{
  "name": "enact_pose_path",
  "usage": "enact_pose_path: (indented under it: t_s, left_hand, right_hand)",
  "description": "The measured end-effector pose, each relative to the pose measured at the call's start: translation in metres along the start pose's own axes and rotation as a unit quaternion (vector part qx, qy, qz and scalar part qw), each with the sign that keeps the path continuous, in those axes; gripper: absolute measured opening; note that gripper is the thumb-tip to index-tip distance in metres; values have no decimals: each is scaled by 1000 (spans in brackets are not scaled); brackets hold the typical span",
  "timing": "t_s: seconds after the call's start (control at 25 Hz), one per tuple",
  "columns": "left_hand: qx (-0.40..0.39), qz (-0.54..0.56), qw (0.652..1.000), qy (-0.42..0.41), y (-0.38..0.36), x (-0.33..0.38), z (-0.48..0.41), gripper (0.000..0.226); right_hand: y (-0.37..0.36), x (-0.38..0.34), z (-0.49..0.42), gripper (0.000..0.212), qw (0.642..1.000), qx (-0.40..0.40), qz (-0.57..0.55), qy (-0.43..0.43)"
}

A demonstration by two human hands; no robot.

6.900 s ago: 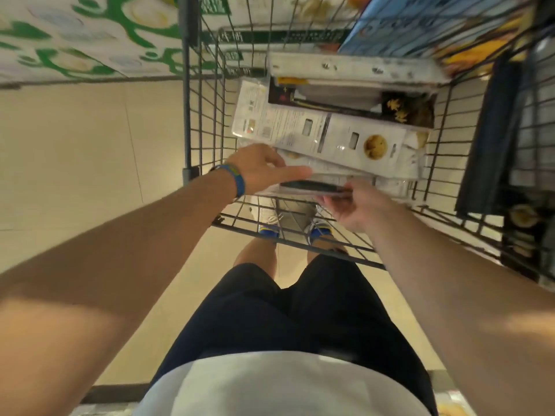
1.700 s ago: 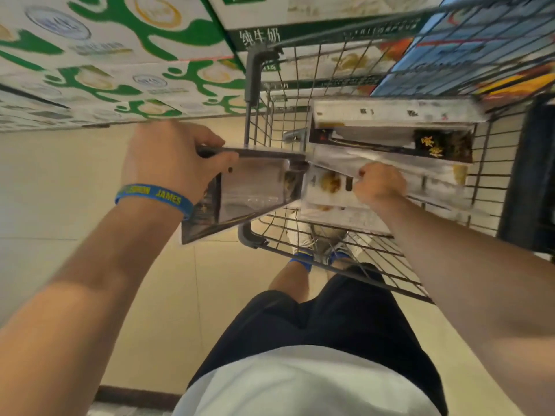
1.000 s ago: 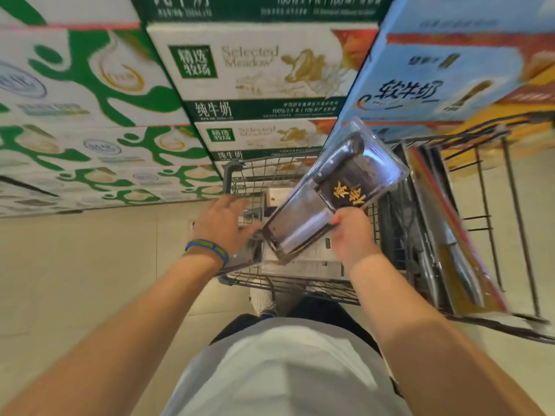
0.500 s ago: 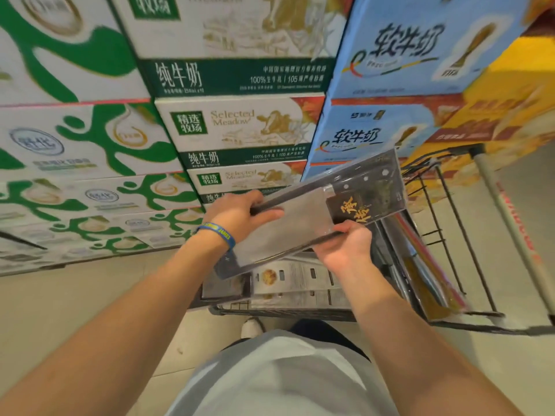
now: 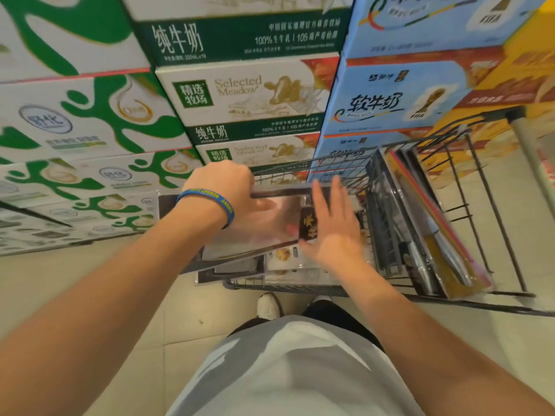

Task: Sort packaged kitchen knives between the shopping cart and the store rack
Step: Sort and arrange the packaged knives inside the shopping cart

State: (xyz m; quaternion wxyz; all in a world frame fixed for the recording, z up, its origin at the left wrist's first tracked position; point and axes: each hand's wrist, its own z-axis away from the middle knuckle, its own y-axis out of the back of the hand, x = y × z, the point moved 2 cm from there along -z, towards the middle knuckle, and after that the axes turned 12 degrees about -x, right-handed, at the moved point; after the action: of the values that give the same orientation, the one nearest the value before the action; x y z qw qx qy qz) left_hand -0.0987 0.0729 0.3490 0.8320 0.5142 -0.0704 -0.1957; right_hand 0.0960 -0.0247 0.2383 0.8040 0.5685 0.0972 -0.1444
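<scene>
- Backdrop: stacked milk cartons [image 5: 249, 94] fill the upper view. No knife rack is in view, so any rack-bound pack still has to travel.
- Shopping cart [image 5: 300, 291]: stands in front of the person, with the wire basket directly under both hands.
- Upright packs [image 5: 420, 223]: several long knife packs stand on edge along the cart's right side. This looks like a separated group, though I cannot tell which group.
- Flat packs [image 5: 285, 259]: more carded knives lie flat on the basket floor, partly covered by the pack in hand.
- Cleaver pack [image 5: 264, 235]: the task item is held roughly level just above the flat packs, within the basket outline. Its glossy front faces up, probably so it can be read.
- Left hand [image 5: 222, 187]: fingers are curled over the pack's far edge, clamped on it and bearing its weight.
- Right hand [image 5: 333, 232]: fingers are straight and spread at the pack's label end. It seems to steady rather than grasp, but blur hides whether there is contact.
- The hands are close together, one at each end of the pack.
- Label [image 5: 309, 226]: black with gold characters, likely the sorting cue.
- Wristband [image 5: 210, 199]: blue, on the left wrist.
</scene>
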Motion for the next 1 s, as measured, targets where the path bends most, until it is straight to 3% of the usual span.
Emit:
enact_pose_path:
  t_s: [0.12,0.2,0.32,0.44,0.64,0.8,1.0]
  left_hand:
    - [-96,-17,995,27,-32,8,-6,67]
    - [-158,-14,986,48,-57,16,-13,51]
    - [-187,-55,980,37,-94,26,-24,47]
    - [-211,-142,967,17,-130,34,-42,22]
    - [-263,-228,936,50,-189,21,-69,36]
    - [-295,-257,917,74,-241,32,-79,64]
    - [-237,-307,922,9,-296,68,-79,68]
  right_hand:
    - [-35,-17,-10,140,985,-156,21,64]
    - [-56,-20,-12,135,977,-202,-21,61]
    - [-95,-21,-17,130,952,-277,-103,82]
    - [-141,-13,-32,110,933,-334,-90,99]
    - [-200,56,-76,86,931,-363,42,-13]
    - [-241,95,-105,84,923,-363,130,1]
    - [-293,93,-125,109,924,-349,154,-15]
